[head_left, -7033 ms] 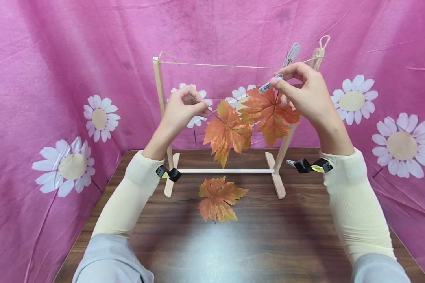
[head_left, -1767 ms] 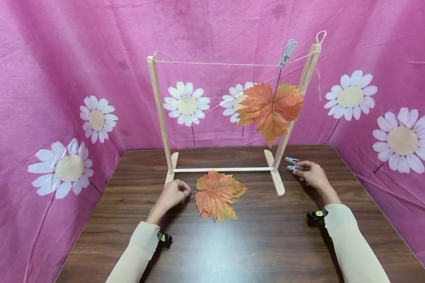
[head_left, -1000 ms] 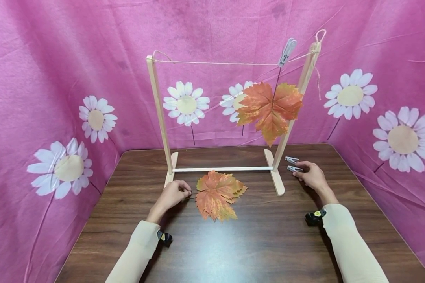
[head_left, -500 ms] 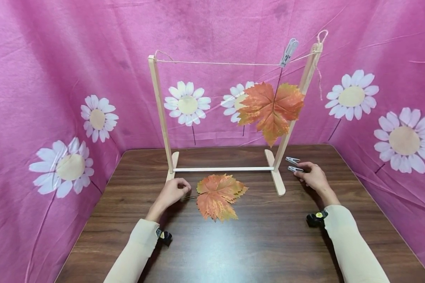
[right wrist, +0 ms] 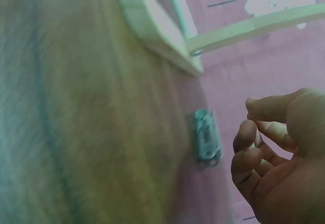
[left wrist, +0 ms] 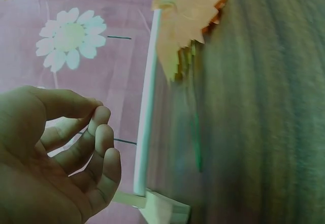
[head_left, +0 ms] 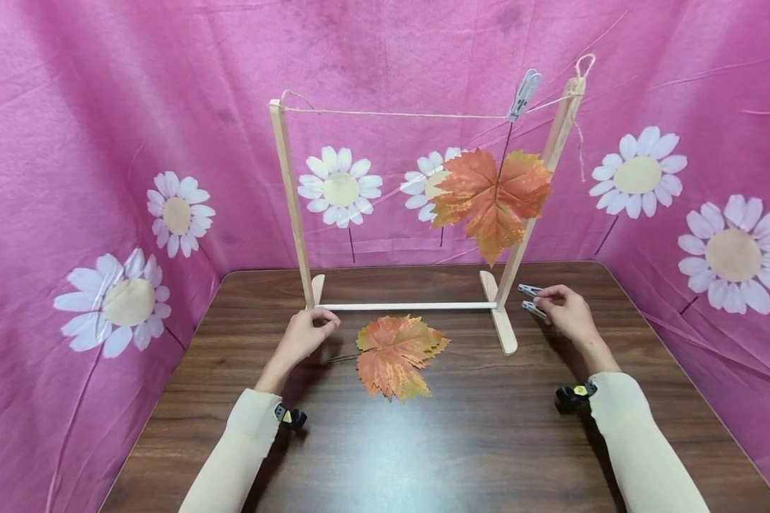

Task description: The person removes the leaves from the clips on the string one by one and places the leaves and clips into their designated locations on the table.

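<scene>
Left hand (head_left: 303,336) hung loosely curled near stacked leaves (head_left: 394,358); I saw the right hand (head_left: 571,317), also relaxed, beside two clothespins (head_left: 531,308).

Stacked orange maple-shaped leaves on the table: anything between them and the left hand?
Nothing visible. In the head view, the left hand is left of the stacked orange maple-shaped leaves, their thin dark stems pointing left. The round white crossbar looks in between in the left wrist view, but runs behind both.
</scene>
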`<state>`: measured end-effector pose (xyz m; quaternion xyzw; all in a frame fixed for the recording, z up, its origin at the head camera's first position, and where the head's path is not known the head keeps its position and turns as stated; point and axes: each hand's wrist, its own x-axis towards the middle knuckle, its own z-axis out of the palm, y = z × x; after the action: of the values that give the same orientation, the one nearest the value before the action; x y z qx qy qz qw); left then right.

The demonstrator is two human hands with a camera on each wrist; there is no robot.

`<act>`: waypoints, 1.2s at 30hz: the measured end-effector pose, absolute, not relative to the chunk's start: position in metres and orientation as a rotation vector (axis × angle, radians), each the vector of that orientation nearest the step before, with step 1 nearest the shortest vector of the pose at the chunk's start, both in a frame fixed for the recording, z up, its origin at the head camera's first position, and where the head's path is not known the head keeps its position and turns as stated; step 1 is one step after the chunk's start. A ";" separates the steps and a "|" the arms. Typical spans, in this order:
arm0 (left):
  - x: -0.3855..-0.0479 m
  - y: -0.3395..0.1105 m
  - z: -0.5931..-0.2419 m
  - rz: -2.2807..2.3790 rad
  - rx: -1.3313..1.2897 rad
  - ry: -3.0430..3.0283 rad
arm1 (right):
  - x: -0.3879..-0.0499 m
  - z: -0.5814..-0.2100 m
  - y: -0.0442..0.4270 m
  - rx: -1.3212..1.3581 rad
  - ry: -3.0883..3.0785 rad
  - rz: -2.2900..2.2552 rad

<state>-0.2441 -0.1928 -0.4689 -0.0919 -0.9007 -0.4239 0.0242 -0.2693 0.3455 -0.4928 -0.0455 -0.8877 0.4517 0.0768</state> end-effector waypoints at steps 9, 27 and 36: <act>-0.244 -0.190 -0.451 -1.446 -0.294 -2.718 | -0.265 -0.458 0.326 -0.011 -2.603 1.312; -0.243 -0.163 -0.399 -1.640 -0.368 -2.540 | -0.238 -0.371 0.282 0.154 -2.466 1.354; -0.243 -0.150 -0.373 -1.739 -0.470 -2.430 | -0.233 -0.328 0.261 0.245 -2.427 1.329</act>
<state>-0.2430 -0.1497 -0.3726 -0.1552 -0.8019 -0.5740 0.0585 -0.2329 0.2610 -0.3282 0.0866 -0.8593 0.4706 0.1808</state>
